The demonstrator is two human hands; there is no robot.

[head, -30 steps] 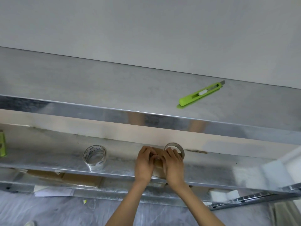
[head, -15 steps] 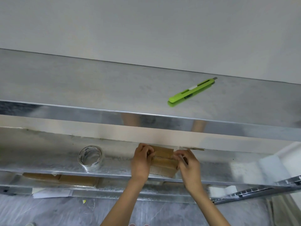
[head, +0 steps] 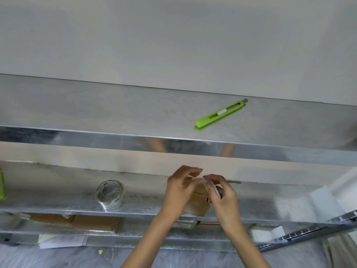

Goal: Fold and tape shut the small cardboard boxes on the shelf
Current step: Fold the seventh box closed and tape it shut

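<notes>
A small brown cardboard box (head: 199, 205) sits at the front edge of the middle metal shelf (head: 58, 202). My left hand (head: 180, 190) lies over the box's left side, fingers loosely curved and spread, thumb reaching toward my right hand. My right hand (head: 222, 199) hovers over the box's right side and pinches a pale strip of tape (head: 214, 188) between thumb and fingers. Both hands hide most of the box's top. A roll of clear tape (head: 109, 194) stands on the same shelf, to the left of the box.
A green utility knife (head: 220, 114) lies on the top shelf. Flat cardboard pieces (head: 77, 221) rest on the lower shelf, with white paper (head: 61, 243) below. A green object (head: 2, 184) shows at the left edge. A brown scrap (head: 234, 182) lies behind my right hand.
Both hands had gripped the box's sides. My left hand has lifted and loosened its fingers. My right hand has come back over the box with a strip of tape.
</notes>
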